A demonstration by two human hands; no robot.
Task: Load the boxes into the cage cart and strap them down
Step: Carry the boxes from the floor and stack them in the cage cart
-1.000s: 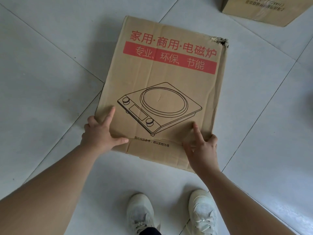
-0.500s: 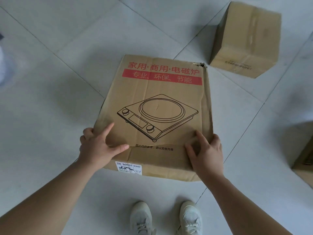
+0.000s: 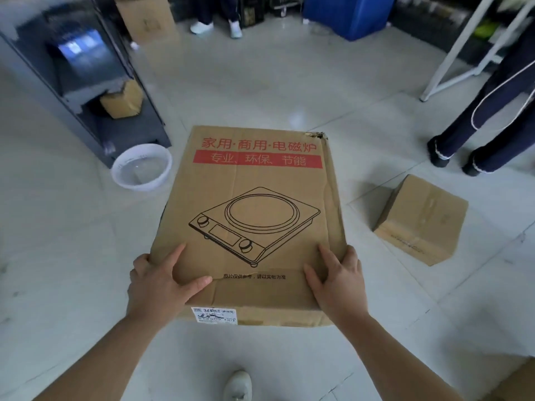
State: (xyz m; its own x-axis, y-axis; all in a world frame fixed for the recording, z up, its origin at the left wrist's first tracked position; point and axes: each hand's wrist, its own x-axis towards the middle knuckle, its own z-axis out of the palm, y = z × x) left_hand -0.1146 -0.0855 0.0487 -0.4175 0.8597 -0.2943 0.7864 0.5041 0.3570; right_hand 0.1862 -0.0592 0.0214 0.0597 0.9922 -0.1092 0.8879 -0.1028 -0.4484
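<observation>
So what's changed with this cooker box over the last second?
The cooker box has been raised and levelled, so its near side with the white label now shows. The view has swung up from the floor, bringing a small box on the right and a white basin into sight. Unchanged: the left hand and right hand grip its near corners, thumbs on top.
</observation>
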